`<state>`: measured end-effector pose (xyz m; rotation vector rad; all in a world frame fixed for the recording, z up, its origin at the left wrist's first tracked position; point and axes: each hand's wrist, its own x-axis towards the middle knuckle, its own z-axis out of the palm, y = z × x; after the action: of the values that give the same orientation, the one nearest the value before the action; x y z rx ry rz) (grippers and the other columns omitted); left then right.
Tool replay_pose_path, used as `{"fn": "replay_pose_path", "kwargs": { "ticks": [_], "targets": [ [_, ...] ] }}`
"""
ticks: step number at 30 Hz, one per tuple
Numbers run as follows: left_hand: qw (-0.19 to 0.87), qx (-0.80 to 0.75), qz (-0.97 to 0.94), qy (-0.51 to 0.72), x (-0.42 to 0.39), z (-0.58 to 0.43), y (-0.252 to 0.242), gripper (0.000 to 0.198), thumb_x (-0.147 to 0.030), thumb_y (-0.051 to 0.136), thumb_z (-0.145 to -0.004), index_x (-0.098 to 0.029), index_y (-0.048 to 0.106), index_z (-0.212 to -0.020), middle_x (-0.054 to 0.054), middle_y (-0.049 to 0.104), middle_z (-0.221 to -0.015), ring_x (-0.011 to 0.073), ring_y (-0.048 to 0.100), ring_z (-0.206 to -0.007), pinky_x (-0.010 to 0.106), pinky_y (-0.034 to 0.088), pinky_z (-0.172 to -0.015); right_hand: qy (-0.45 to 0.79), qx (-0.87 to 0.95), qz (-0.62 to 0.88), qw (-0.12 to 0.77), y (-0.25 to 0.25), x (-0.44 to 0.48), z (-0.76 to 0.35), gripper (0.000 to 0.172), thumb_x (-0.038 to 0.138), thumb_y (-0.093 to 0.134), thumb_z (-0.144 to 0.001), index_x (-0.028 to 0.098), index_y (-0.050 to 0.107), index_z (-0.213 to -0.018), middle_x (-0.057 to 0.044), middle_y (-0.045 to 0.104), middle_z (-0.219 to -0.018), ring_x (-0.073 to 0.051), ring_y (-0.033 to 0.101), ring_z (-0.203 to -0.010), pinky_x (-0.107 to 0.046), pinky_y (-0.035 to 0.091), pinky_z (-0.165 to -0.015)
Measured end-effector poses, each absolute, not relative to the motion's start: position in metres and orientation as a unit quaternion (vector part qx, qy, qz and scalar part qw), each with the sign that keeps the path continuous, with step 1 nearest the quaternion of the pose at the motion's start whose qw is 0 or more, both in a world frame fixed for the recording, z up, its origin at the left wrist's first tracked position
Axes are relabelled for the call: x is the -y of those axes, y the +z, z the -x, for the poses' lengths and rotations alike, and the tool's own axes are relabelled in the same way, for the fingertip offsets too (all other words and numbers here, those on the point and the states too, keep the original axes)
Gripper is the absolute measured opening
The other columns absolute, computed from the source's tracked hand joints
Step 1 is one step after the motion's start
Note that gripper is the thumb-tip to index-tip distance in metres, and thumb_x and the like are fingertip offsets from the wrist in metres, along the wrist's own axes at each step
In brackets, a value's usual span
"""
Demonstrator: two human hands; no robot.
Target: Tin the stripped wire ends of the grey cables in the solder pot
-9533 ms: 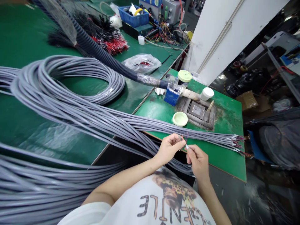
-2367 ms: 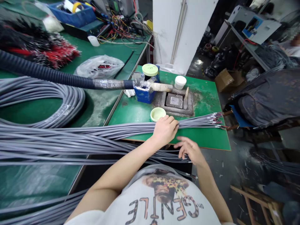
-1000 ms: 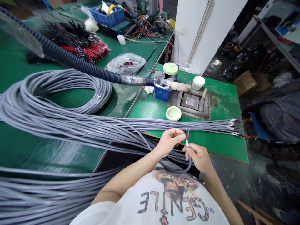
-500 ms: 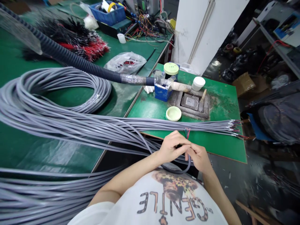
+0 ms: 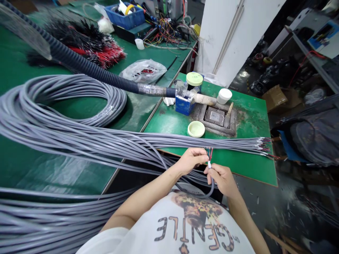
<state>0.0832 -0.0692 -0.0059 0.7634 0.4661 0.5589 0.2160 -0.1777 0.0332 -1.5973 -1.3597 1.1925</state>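
My right hand point(image 5: 221, 179) grips a grey cable point(image 5: 212, 188) just below its end, and the cable curves down toward my shirt. A white sleeve point(image 5: 209, 164) wraps the cable where thin coloured wires point(image 5: 210, 152), red, green and dark, fan out. From the left, my left hand point(image 5: 192, 161) pinches at these wires with thumb and forefinger; the exact contact is partly hidden. Just beyond my hands lies a bundle of grey cables point(image 5: 185, 140), whose stripped ends with white sleeves point(image 5: 261, 143) point right.
A large cable coil point(image 5: 111, 109) rests on the left bench, with more cables point(image 5: 53, 218) nearer me. Behind the bundle are a pale green lid point(image 5: 196, 129), a solder pot point(image 5: 215, 115), a white jar point(image 5: 224, 95) and a ribbed hose point(image 5: 106, 77) over a blue box point(image 5: 183, 106).
My left hand has drawn back left from over my right hand and the cable end. The white sleeve now shows between my hands, and my left fingers have closed at the wires.
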Motion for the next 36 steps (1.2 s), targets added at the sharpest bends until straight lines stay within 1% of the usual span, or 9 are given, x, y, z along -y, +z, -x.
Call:
{"fn": "replay_pose_path", "kwargs": {
  "ticks": [4,7,18,26,30,32,34,35,36],
  "targets": [
    [0.898,-0.216,-0.299,0.24,0.071,-0.084,-0.005,0.036,-0.036,0.085,-0.056,-0.011,0.06,-0.063,-0.001,0.059,-0.055,0.0061,0.05,-0.049,0.019,0.038,-0.051,0.468,0.526,0.609,0.366,0.031,0.177,-0.216,0.031,0.039,0.046,-0.093,0.017,0.064,-0.08,0.002,0.061,-0.054,-0.01,0.05,-0.048,-0.023,0.039,-0.053],
    [0.912,-0.198,-0.269,0.238,0.073,-0.085,-0.004,0.037,-0.038,0.085,-0.057,-0.012,0.059,-0.062,0.0,0.061,-0.056,0.0072,0.052,-0.048,0.02,0.04,-0.05,0.474,0.528,0.597,0.373,0.029,0.177,-0.216,0.031,0.039,0.046,-0.093,0.017,0.064,-0.08,0.002,0.06,-0.053,-0.009,0.048,-0.046,-0.023,0.038,-0.052],
    [0.892,-0.203,-0.31,0.257,0.068,-0.083,-0.002,0.032,-0.03,0.085,-0.057,-0.011,0.06,-0.065,-0.001,0.06,-0.057,0.0054,0.052,-0.05,0.018,0.041,-0.051,0.488,0.518,0.594,0.375,0.025,0.176,-0.218,0.031,0.04,0.047,-0.092,0.017,0.064,-0.079,0.002,0.06,-0.052,-0.009,0.047,-0.045,-0.023,0.038,-0.052],
    [0.927,-0.162,-0.23,0.248,0.078,-0.09,-0.008,0.031,-0.032,0.079,-0.064,-0.013,0.055,-0.069,-0.001,0.06,-0.056,0.0095,0.054,-0.042,0.021,0.043,-0.042,0.481,0.528,0.592,0.374,0.024,0.175,-0.217,0.031,0.039,0.047,-0.092,0.017,0.065,-0.08,0.002,0.059,-0.051,-0.009,0.044,-0.045,-0.023,0.036,-0.051],
    [0.918,-0.167,-0.23,0.277,0.08,-0.091,-0.01,0.025,-0.028,0.075,-0.068,-0.013,0.055,-0.071,-0.001,0.061,-0.055,0.0086,0.053,-0.043,0.02,0.043,-0.045,0.469,0.526,0.605,0.372,0.025,0.174,-0.219,0.028,0.037,0.049,-0.09,0.017,0.065,-0.077,0.002,0.059,-0.051,-0.01,0.046,-0.046,-0.024,0.037,-0.052],
    [0.896,-0.19,-0.259,0.306,0.08,-0.09,-0.008,0.022,-0.026,0.074,-0.07,-0.013,0.055,-0.071,-0.001,0.06,-0.055,0.0076,0.054,-0.047,0.02,0.043,-0.049,0.459,0.498,0.625,0.389,0.026,0.172,-0.219,0.021,0.034,0.054,-0.087,0.018,0.063,-0.076,0.003,0.059,-0.052,-0.009,0.047,-0.047,-0.023,0.038,-0.052],
    [0.869,-0.215,-0.303,0.326,0.08,-0.09,-0.004,0.021,-0.026,0.073,-0.071,-0.013,0.056,-0.071,-0.002,0.06,-0.055,0.0075,0.055,-0.05,0.02,0.043,-0.054,0.456,0.445,0.638,0.432,0.026,0.17,-0.218,0.011,0.031,0.061,-0.081,0.019,0.059,-0.082,0.005,0.058,-0.054,-0.01,0.049,-0.048,-0.022,0.039,-0.051],
    [0.858,-0.224,-0.325,0.328,0.081,-0.09,-0.002,0.021,-0.026,0.074,-0.07,-0.013,0.057,-0.071,-0.002,0.06,-0.056,0.0075,0.054,-0.051,0.02,0.043,-0.055,0.454,0.422,0.64,0.454,0.026,0.169,-0.218,0.015,0.029,0.064,-0.078,0.02,0.057,-0.088,0.006,0.057,-0.055,-0.01,0.05,-0.048,-0.022,0.039,-0.051],
    [0.85,-0.231,-0.344,0.325,0.082,-0.09,0.0,0.022,-0.026,0.074,-0.07,-0.013,0.057,-0.07,-0.002,0.06,-0.057,0.0072,0.054,-0.051,0.02,0.043,-0.055,0.448,0.407,0.642,0.471,0.026,0.168,-0.217,0.023,0.028,0.067,-0.076,0.021,0.055,-0.095,0.007,0.056,-0.055,-0.01,0.05,-0.049,-0.021,0.04,-0.051]
  ]
}}
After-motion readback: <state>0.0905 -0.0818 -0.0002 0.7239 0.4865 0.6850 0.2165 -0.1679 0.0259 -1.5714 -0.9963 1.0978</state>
